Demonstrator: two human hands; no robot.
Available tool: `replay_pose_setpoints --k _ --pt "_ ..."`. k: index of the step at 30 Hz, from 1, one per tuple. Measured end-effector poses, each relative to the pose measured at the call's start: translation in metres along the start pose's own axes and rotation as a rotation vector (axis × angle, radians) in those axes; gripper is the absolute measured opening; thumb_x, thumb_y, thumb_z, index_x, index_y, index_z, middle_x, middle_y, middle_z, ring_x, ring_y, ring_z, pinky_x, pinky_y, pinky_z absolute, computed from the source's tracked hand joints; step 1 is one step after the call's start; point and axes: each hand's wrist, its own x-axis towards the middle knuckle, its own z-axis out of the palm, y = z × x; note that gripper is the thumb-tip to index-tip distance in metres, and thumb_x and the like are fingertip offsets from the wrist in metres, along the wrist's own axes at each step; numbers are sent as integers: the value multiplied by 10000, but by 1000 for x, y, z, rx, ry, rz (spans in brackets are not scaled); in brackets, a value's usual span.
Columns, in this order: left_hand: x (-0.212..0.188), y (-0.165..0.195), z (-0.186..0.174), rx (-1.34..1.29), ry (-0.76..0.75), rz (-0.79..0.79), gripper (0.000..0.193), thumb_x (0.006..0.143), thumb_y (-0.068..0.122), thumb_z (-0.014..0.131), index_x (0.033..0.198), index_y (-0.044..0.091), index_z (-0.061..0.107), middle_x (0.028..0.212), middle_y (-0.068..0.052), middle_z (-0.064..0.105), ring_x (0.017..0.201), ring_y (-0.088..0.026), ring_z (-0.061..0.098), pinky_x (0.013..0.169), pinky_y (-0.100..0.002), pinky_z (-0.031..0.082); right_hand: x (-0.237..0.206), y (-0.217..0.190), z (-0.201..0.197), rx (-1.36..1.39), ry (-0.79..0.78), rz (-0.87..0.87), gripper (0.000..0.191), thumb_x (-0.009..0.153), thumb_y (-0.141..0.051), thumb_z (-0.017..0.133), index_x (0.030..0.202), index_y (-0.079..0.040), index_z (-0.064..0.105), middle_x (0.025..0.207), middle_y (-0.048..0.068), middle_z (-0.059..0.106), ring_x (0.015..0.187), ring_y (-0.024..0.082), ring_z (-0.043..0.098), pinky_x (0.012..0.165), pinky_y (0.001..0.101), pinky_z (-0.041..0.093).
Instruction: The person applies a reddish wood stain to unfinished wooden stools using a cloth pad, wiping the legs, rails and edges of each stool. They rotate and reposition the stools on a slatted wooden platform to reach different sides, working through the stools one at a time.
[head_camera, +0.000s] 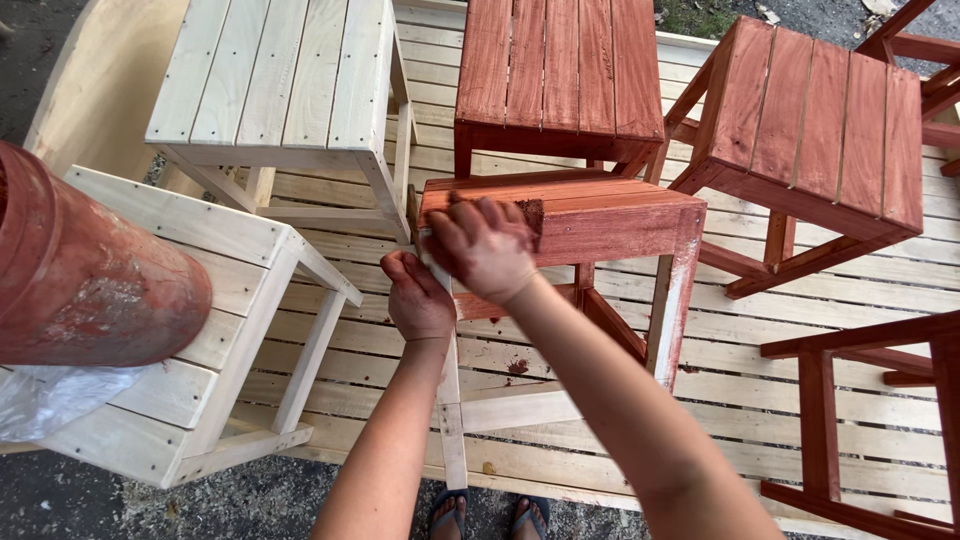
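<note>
half-stained wooden stool (600, 215), bare pale legs

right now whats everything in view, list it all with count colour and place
part-stained stool: 1, red-brown top, some legs bare, centre, under the hands
stained stools: 2 whole, red-brown, top centre and top right
stained frames: 2 cut off, red-brown, right edge
bare stools: 2, pale wood, top left and left
container: 1, red-smeared, on the left bare stool
plastic sheet: 1, clear, under the container
slatted platform: 1, pale wood, beneath everything
sandalled feet: 2, bottom centre
left hand: stain-smeared, on the stool's near corner
right hand: stain-smeared, pressing the stool's top edge
</note>
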Motion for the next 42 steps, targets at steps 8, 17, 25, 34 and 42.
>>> replay_pose_setpoints --k 8,17,25,34,42 --pt "-1 14 -6 -17 23 71 263 1113 347 310 1164 108 409 908 -220 688 812 -503 631 641 -590 451 -105 143 -77 -365 0 195 314 919 -406 785 1140 -220 663 1193 71 676 1089 269 630 965 452 462" --pt "-1 19 -8 12 44 66 256 1107 355 316 1137 116 401 893 -223 696 802 -517 632 622 -613 439 -83 148 -126 547 275 1069 439 909 -257 642 1248 -134 392 1126 105 567 1022 237 610 857 405 585" --pt "-2 12 -6 15 -13 2 277 1103 393 320 1124 124 386 849 -215 696 781 -515 631 629 -617 436 3 -3 -63 714 245 621 411 945 -144 760 1303 -142 558 1272 113 606 1195 272 614 1052 451 548" --pt "-2 7 -5 31 -16 32 329 1010 412 453 1107 102 402 823 -205 693 759 -504 631 607 -591 433 -2 -15 -5 245 -210 242 386 981 -474 692 1080 -113 601 1212 136 597 1260 351 465 1150 544 311" --pt "-4 20 -7 -3 31 77 228 1120 322 329 1121 106 404 831 -204 670 771 -493 627 632 -591 432 -101 131 -45 -90 -149 481 427 894 -358 722 1188 -128 514 1228 164 535 1261 387 478 1100 598 361"
